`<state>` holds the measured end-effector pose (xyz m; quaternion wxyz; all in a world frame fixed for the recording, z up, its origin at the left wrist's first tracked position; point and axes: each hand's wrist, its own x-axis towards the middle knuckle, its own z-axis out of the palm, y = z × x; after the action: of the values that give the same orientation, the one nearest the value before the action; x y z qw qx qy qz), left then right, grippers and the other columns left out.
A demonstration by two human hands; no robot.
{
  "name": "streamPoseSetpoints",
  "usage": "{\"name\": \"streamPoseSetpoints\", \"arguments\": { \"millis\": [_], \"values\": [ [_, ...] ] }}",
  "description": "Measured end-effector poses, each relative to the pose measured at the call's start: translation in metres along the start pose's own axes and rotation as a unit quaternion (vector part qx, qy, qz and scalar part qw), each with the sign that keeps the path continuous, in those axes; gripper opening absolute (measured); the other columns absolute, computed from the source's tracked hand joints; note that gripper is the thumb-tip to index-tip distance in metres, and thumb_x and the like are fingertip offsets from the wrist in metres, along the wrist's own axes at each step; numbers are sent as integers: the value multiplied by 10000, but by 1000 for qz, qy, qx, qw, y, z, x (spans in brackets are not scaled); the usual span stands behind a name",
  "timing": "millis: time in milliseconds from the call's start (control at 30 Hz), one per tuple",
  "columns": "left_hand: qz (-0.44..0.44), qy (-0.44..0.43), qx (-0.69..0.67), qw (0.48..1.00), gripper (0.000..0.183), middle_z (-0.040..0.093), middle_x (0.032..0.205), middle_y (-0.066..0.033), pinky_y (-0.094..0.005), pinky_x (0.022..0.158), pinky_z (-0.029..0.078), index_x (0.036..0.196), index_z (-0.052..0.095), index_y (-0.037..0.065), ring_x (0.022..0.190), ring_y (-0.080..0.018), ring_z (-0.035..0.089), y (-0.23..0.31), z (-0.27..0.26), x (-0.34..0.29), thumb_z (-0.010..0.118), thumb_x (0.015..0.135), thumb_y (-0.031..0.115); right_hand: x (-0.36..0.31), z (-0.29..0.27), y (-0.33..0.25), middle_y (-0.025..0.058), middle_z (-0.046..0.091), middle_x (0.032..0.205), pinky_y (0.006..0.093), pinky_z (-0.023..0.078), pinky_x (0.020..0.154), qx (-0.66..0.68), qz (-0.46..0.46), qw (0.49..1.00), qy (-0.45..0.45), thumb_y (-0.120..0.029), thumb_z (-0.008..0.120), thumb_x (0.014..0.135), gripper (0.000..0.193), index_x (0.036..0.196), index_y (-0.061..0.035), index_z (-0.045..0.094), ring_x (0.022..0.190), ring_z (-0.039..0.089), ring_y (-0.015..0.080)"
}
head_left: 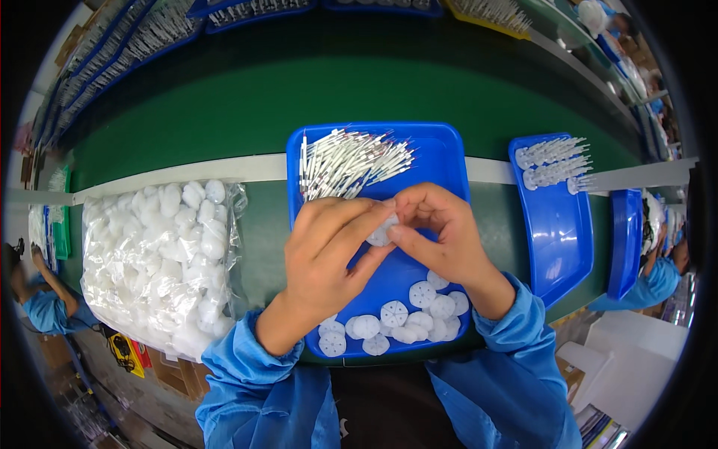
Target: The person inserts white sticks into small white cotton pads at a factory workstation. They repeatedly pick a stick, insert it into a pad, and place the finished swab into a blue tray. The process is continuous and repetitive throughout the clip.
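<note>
Over a blue tray [449,150], my left hand [329,251] and my right hand [437,232] meet, both pinching one white round plastic disc [380,233] between thumbs and fingertips. Most of the disc is hidden by my fingers. A pile of thin white plastic pins [348,161] lies in the tray's far half, just beyond my hands. Several loose white discs [407,318] with small holes lie in the tray's near part, under my wrists.
A clear plastic bag of white discs [161,254] lies on the green bench to the left. A second blue tray [557,224] with assembled pins [553,161] sits to the right, a third [624,239] beyond it. Other workers in blue sit at far left and right.
</note>
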<state>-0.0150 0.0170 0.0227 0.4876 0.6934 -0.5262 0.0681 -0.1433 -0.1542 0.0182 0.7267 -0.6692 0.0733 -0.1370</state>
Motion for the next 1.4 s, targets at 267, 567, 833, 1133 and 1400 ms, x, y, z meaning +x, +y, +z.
{"name": "streamPoseSetpoints", "arguments": {
  "millis": [267,567,833,1133,1400],
  "values": [
    [0,-59,25,998,675,782,1245,-67,-383,939,566,1367,752,80,1038,-286,672,10,3,-5,941,719,108,-17,-11,-2,65,782,1006,286,612,788,-56,28,997,37,-19,755,1018,130,1145,-21,732,862,755,114],
    [-79,-215,-10,973,457,751,1193,-124,-435,885,572,1248,747,65,1012,-352,696,11,10,-14,736,812,-72,-41,-21,-10,6,753,1185,442,528,1049,-531,-124,838,-27,-163,848,787,240,1012,-136,768,1220,671,249],
    [-88,-218,25,972,211,740,1036,-18,-393,786,576,1005,754,109,912,-270,679,12,9,-12,828,815,54,-42,-22,-4,0,747,1114,425,533,1009,-513,-136,847,-10,-152,838,784,199,965,-132,759,1164,687,239],
    [-86,-212,39,973,146,726,991,-6,-391,751,566,936,763,105,866,-263,664,12,11,-14,836,820,55,-42,-5,-5,6,727,949,403,536,927,-568,-133,812,1,-141,727,803,97,894,-121,753,1012,693,229],
    [-124,-204,25,971,316,750,1043,-107,-403,795,594,1166,784,91,897,-316,725,20,0,-12,841,858,52,-57,-18,-18,17,773,998,436,546,952,-538,-110,834,44,-123,827,825,121,934,-127,775,1013,729,246]
  ]
}}
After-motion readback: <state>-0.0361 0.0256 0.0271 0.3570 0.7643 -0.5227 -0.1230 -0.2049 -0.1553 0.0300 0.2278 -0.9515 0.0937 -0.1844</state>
